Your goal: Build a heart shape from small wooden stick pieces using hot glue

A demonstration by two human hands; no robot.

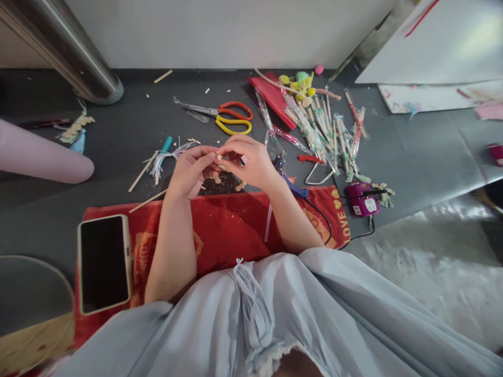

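Observation:
My left hand (192, 170) and my right hand (249, 159) meet over the grey surface, just beyond a red towel (231, 220). Thumb and fingers of both pinch a small cream-coloured piece (219, 156), partly covered by the fingertips. Below them, tan bits (240, 186) and crumbs lie on a dark patch. Left of my left hand are a bundle of white strings (159, 165), a teal tube (167, 144) and thin pale sticks (143, 170). Beyond my right hand lie scissors (223, 115) with one red and one yellow handle. A blue corded tool (296, 189) is partly hidden behind my right forearm.
A phone (104, 264) rests on the towel at left. Several wrapped sticks (322, 128), a red packet (275, 99) and yellow-green tufts (301, 84) lie at right. A purple plug block (361, 199) sits near the surface's right edge. A metal post (74, 47) stands back left.

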